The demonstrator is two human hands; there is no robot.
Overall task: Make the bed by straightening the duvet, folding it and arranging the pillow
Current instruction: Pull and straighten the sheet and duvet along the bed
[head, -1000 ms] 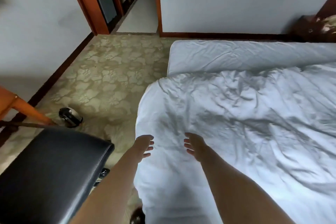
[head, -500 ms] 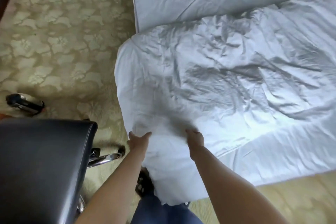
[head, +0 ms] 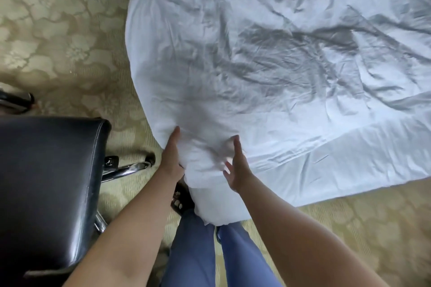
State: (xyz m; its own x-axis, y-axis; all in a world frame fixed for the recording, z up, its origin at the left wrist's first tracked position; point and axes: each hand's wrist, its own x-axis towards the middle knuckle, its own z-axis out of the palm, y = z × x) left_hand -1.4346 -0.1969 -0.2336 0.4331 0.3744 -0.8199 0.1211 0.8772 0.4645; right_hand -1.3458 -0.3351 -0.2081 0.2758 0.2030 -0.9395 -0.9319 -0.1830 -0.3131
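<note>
A crumpled white duvet [head: 268, 58] covers the bed and hangs over its near corner down to my legs. My left hand [head: 172, 158] lies against the left side of the hanging corner, thumb up on the cloth, the other fingers hidden behind the fabric. My right hand [head: 234, 168] is at the corner's right side with its fingers spread and straight, blurred, touching or just off the cloth. No pillow is in view.
A black leather chair [head: 46, 182] with a chrome base [head: 126, 168] stands close on my left. Patterned beige carpet [head: 65, 37] surrounds the bed. My legs in blue trousers [head: 210, 251] stand at the bed's corner, with a dark sandal [head: 180, 198] beside the chair base.
My view has tilted further down and closer to the bed corner. Both hands have dropped from the top of the duvet to the sides of its hanging corner.
</note>
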